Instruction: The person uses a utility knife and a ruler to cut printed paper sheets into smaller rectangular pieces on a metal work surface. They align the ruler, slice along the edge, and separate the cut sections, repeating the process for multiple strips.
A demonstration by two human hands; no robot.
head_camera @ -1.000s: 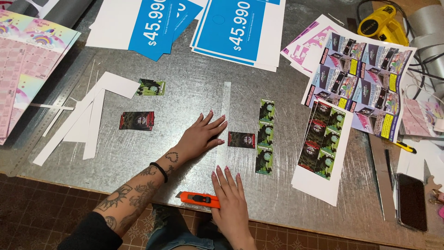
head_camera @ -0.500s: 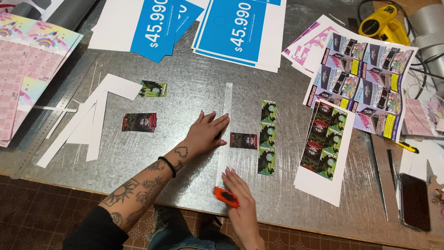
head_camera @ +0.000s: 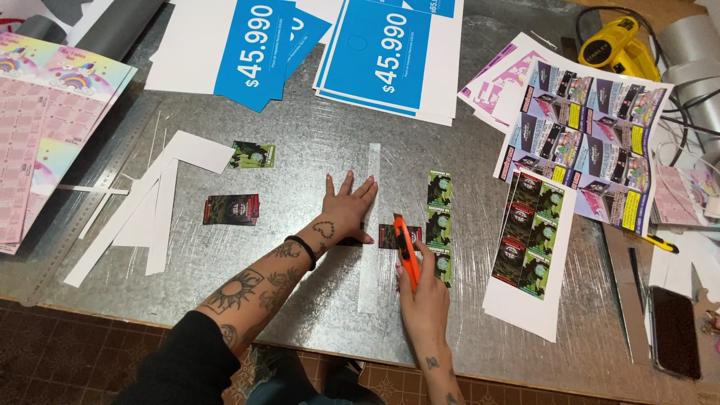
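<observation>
My left hand (head_camera: 344, 208) lies flat, fingers spread, on the metal table beside a long steel ruler (head_camera: 370, 225), pressing its left edge. My right hand (head_camera: 424, 296) grips an orange utility knife (head_camera: 406, 250), its tip pointing away from me over a small dark card (head_camera: 388, 235) just right of the ruler. A strip of three green cards (head_camera: 439, 217) lies right of the knife.
Blue-and-white price signs (head_camera: 379, 49) sit at the back. A printed sheet of cards (head_camera: 531, 232) and colourful flyers (head_camera: 589, 127) lie right. White offcuts (head_camera: 150, 202) and two loose cards (head_camera: 231, 209) lie left. A phone (head_camera: 673, 330) and yellow tool (head_camera: 619, 41) are at far right.
My right hand picked the orange knife up from the table's front edge and brought it up right of the ruler, over the dark card. My left hand stayed on the ruler.
</observation>
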